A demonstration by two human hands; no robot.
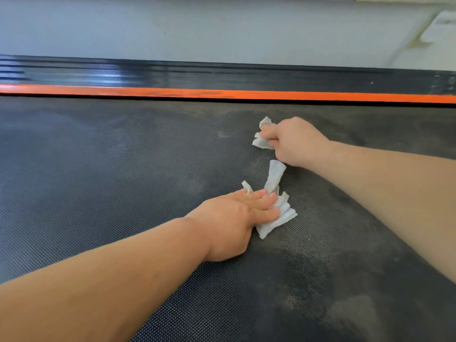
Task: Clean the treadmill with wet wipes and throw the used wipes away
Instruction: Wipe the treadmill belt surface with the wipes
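The treadmill's dark textured belt (pixel 123 169) fills most of the view, with dusty grey patches on its right part. My left hand (pixel 234 218) lies flat with straight fingers on a crumpled white wipe (pixel 276 213), pressing it onto the belt. Farther away, my right hand (pixel 293 141) is curled into a fist around a second white wipe (pixel 261 139), whose ends stick out on the left of the fist, low over the belt.
Beyond the belt runs an orange stripe (pixel 222 93), then the black ribbed side rail (pixel 197 75). Behind it is a pale floor (pixel 197 30) with a light object (pixel 439 25) at the top right.
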